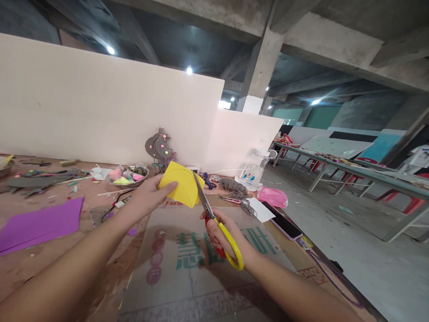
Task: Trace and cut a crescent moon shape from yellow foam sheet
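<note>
My left hand (147, 197) holds a folded piece of yellow paper (181, 183) up above the table, thumb on its near face. My right hand (223, 235) grips scissors (214, 221) with yellow and red handles. Their blades point up and lie against the right edge of the yellow paper. Both hands hover over a sheet of cardboard (187, 277) printed with green characters.
A purple sheet (36, 223) lies at the left. A metal bowl (129, 175) of coloured bits, grey crescent cutouts (159, 147), grey yarn (234, 188), a clear jar (254, 172), a pink bag (273, 197) and a phone (281, 221) lie behind. White wall panels stand at the back.
</note>
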Available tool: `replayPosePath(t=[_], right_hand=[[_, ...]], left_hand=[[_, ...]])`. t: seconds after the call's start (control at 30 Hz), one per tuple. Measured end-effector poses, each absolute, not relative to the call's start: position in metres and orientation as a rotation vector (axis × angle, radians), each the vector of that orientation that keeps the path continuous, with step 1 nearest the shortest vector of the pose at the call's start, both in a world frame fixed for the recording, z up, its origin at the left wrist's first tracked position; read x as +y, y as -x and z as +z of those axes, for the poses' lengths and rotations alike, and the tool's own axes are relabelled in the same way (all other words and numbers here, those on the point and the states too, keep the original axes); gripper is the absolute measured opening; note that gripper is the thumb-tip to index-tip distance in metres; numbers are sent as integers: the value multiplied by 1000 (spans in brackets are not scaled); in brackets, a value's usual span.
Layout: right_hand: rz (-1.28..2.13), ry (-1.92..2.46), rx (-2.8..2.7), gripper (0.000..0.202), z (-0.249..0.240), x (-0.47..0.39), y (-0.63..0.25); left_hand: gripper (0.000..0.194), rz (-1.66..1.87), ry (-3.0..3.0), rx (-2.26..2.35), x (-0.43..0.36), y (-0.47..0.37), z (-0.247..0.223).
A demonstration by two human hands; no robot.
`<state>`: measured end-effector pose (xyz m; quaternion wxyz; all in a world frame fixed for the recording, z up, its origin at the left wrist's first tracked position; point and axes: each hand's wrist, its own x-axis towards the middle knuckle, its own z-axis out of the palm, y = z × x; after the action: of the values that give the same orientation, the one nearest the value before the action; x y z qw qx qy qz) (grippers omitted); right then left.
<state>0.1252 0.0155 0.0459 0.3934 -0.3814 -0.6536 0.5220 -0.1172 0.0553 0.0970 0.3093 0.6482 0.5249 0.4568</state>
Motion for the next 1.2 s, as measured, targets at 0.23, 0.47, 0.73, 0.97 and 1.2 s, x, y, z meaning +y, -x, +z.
replayPosePath(t=[0.23, 0.47, 0.73, 0.97, 1.2], right_hand=[[1329, 971, -1662, 52, 45, 15, -125], [1317, 977, -1673, 54, 46, 16, -125], [1320, 1012, -1671, 55, 43, 16, -125], [1315, 989, -1722, 54, 41, 15, -126], [1234, 848, -1855, 51, 34, 16, -128]], left_hand=[[46, 1221, -1738, 1383, 61, 122, 94], [42, 1232, -1752, 1380, 61, 124, 94], [46, 1244, -1700, 1351, 59, 124, 98], [48, 1266, -1654, 1318, 58, 125, 101], [47, 1177, -1693, 1247, 55, 118, 98]])
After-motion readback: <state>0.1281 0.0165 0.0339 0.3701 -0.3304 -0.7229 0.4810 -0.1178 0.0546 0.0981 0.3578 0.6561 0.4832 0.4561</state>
